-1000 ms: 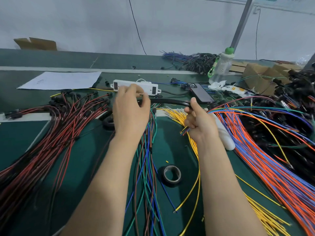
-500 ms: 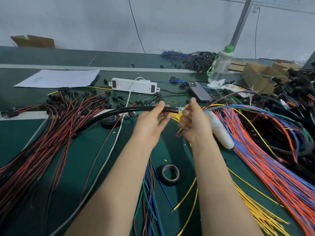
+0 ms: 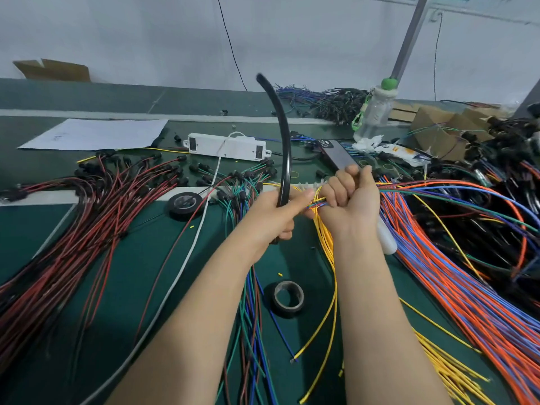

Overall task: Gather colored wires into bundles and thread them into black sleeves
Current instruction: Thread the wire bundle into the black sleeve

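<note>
Curving upward, the black sleeve [image 3: 285, 147] sits clenched in the left hand [image 3: 277, 211] — its lower mouth hidden. The right hand [image 3: 350, 197] fists a wire bundle [image 3: 317, 203] beside it.

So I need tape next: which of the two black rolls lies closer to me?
The black tape roll between the forearms is closer; the other roll lies farther back, left of the left hand.

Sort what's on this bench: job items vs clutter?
Job: curved black rubber sleeve in left hand; mixed colored wire bundle in right hand.
Clutter: white power strip, dark smartphone, clear plastic bottle, white paper sheet.
</note>
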`<state>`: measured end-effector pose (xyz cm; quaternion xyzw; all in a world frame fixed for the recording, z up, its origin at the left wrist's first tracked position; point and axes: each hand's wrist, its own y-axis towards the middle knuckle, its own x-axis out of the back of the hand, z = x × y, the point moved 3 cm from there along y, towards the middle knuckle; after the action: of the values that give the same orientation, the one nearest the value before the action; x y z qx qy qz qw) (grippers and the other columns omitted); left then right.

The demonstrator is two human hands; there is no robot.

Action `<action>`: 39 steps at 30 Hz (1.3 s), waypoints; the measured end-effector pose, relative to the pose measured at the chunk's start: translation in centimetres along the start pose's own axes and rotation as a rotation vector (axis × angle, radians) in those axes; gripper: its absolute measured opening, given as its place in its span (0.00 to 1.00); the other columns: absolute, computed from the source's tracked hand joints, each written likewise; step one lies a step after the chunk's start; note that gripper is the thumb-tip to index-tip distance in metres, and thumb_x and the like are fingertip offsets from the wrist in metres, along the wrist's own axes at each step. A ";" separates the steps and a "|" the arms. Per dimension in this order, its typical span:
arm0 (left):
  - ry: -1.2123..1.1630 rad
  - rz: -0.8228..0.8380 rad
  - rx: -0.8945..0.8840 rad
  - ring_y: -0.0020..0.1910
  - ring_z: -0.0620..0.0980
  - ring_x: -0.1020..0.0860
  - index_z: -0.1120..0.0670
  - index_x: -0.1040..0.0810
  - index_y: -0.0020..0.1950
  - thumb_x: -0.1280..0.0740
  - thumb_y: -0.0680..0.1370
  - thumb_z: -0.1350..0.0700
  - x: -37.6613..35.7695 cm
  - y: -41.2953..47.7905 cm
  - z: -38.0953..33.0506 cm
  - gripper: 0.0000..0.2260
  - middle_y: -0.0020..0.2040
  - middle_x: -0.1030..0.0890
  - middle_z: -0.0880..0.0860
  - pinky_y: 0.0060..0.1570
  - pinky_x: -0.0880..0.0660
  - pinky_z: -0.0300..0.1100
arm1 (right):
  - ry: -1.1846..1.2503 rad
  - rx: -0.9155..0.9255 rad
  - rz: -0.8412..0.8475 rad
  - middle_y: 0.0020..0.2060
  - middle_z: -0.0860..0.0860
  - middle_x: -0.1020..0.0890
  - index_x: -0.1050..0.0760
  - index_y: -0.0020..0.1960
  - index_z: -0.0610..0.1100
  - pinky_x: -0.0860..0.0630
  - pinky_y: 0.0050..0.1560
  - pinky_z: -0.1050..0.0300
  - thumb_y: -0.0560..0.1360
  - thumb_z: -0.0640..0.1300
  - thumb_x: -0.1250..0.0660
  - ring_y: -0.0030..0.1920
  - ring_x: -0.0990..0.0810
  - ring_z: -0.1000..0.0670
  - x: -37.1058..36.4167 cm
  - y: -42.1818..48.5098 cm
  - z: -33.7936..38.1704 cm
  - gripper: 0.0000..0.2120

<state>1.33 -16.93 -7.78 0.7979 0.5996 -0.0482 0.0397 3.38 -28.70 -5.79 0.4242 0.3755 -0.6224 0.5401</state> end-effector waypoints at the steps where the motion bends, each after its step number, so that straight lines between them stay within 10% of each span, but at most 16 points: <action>1: -0.007 0.027 -0.014 0.20 0.41 0.41 0.53 0.24 0.43 0.34 0.78 0.55 -0.1 -0.1 0.0 0.05 0.32 0.20 0.49 0.21 0.41 0.31 | 0.001 0.002 -0.006 0.18 0.54 0.43 0.35 0.34 0.44 0.50 0.15 0.64 0.83 0.53 0.50 0.15 0.46 0.56 0.0 0.0 -0.1 0.22; 15: -0.372 0.242 -0.195 0.21 0.39 0.41 0.55 0.23 0.52 0.37 0.74 0.56 -0.2 -0.3 -0.5 0.09 0.37 0.19 0.50 0.24 0.39 0.30 | 0.376 -0.141 0.045 0.17 0.52 0.42 0.35 0.33 0.42 0.50 0.16 0.63 0.84 0.48 0.49 0.15 0.48 0.53 -1.5 -0.5 -0.7 0.22; 39: -0.779 -0.146 -0.125 0.38 0.45 0.18 0.59 0.26 0.43 0.41 0.81 0.54 0.9 0.5 -1.6 0.11 0.43 0.18 0.55 0.40 0.21 0.37 | 0.232 0.021 0.083 0.18 0.53 0.42 0.36 0.33 0.44 0.48 0.15 0.64 0.83 0.53 0.51 0.15 0.45 0.55 -2.2 -1.2 -0.3 0.23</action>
<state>2.07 -16.02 -6.29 0.6714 0.5964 -0.3131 0.3089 2.37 -27.46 -3.86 0.5140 0.4111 -0.5502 0.5139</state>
